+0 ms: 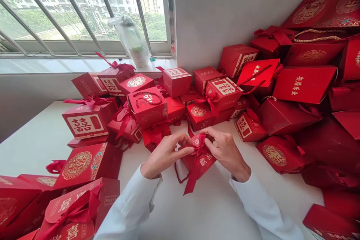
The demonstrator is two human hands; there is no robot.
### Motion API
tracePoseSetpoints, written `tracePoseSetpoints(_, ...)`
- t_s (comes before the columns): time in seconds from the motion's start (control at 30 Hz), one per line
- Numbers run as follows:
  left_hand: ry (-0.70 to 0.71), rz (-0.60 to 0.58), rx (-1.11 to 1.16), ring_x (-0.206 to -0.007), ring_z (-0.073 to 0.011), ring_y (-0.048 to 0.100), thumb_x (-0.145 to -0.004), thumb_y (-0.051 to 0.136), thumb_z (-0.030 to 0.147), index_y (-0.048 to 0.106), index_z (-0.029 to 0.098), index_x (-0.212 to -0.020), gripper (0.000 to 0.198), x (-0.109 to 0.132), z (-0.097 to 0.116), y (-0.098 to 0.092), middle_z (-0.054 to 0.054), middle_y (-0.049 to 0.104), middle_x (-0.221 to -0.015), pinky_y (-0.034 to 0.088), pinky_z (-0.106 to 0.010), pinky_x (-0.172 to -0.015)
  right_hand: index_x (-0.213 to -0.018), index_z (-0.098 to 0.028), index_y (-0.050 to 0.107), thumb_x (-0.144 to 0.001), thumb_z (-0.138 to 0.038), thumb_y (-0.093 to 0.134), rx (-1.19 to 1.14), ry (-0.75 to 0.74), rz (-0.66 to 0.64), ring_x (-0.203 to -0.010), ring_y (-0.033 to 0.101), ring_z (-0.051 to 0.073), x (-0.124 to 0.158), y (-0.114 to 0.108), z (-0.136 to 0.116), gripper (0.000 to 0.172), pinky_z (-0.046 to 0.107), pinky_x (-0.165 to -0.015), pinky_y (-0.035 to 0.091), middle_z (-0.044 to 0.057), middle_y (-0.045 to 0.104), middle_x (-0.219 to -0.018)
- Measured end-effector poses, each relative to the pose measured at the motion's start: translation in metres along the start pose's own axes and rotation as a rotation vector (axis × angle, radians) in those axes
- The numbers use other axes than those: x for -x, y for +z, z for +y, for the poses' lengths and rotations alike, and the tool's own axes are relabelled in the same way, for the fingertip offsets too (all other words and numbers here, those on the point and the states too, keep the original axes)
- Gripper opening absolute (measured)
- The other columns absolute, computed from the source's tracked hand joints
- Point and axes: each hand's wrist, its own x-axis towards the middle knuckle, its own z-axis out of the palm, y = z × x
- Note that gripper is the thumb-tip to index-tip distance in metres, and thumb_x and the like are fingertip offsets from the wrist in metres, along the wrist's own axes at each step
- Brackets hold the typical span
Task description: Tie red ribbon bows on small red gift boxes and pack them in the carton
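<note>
Left hand (165, 155) and right hand (226, 152) pinching a red satin bow (198, 149) between fingertips, on a red gift box (198, 167) under the fingers. Risk: an over-hard tug slipping the knot, or knuckles nudging the red favour boxes (198, 116) just beyond the fingertips.

White table (33, 146), shown from above. Red gift boxes (90, 120) tied with ribbon lie heaped along the back edge; red gift bags (305, 84) pile up toward the right edge; further boxes (77, 210) crowd the near left corner.
</note>
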Motion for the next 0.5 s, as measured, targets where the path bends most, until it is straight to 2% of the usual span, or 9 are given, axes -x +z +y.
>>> tracePoseSetpoints(0.13,-0.005,0.023,-0.054,-0.07,-0.012,0.05,-0.085,0.055,0.034,0.06,0.017,-0.082,0.017,0.0013,0.0003,-0.0015,0.001,0.061,-0.08,0.036,-0.021,-0.058,-0.094,-0.022,0.063,-0.087,-0.012,0.045,-0.001,-0.004,0.044,-0.072,0.061,0.013,0.0004,0.0023,0.0018,0.021,0.022,-0.067,0.04,-0.002,0.068,-0.084)
tracePoseSetpoints(0.3,0.025,0.069,-0.008,-0.078,-0.0125,0.051,-0.083,0.059,0.033,0.055,0.021,-0.099,0.021,0.0034,0.0,-0.0052,0.001,0.057,-0.091,0.038,-0.021,-0.063,-0.099,-0.021,0.062,-0.088,-0.015,0.043,0.033,0.037,0.082,-0.065,0.06,0.014,0.0003,0.0048,0.0024,0.023,0.022,-0.063,0.04,-0.002,0.067,-0.078)
tracePoseSetpoints(0.5,0.026,0.062,-0.153,-0.072,-0.0122,0.047,-0.081,0.063,0.037,0.058,0.019,-0.079,0.019,0.0034,-0.0001,-0.0045,0.002,0.055,-0.081,0.035,-0.023,-0.064,-0.103,-0.02,0.06,-0.089,-0.017,0.04,0.045,0.038,0.091,-0.06,0.059,0.014,0.0007,0.0052,0.0007,0.025,0.023,-0.061,0.04,-0.002,0.066,-0.074)
